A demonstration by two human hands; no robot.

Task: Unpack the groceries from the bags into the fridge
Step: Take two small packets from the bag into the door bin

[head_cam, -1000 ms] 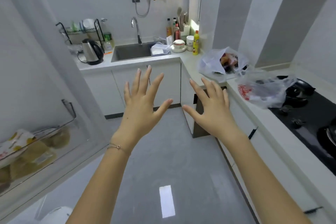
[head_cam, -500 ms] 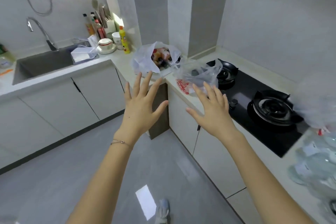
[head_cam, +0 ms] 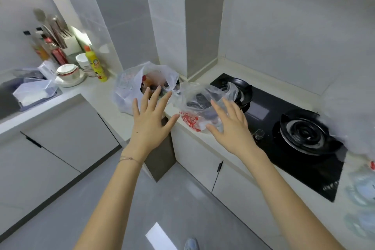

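1. Two bare hands reach forward with fingers straight and spread, holding nothing: the left hand [head_cam: 151, 122] is in front of the mouth of a crumpled white plastic bag [head_cam: 124, 91], and the right hand [head_cam: 229, 126] is in front of a clear plastic bag with red print [head_cam: 192, 111].
2. Both bags sit on the pale stone countertop [head_cam: 97, 92], touching each other, between a yellow squeeze bottle [head_cam: 95, 65] and the black glass gas hob [head_cam: 284, 128].
3. A second ago the fridge door shelf filled the left edge and the bags were well off; the view has since swung right, the fridge is out of sight and the bags are near.
4. Whether any fingertip touches plastic yet cannot be told.
5. Dark and reddish items show in the white bag's open mouth, so unpacking looks unfinished.
6. Judged from this, the person has turned from the fridge to fetch more, and the next step is probably a grasp inside a bag.
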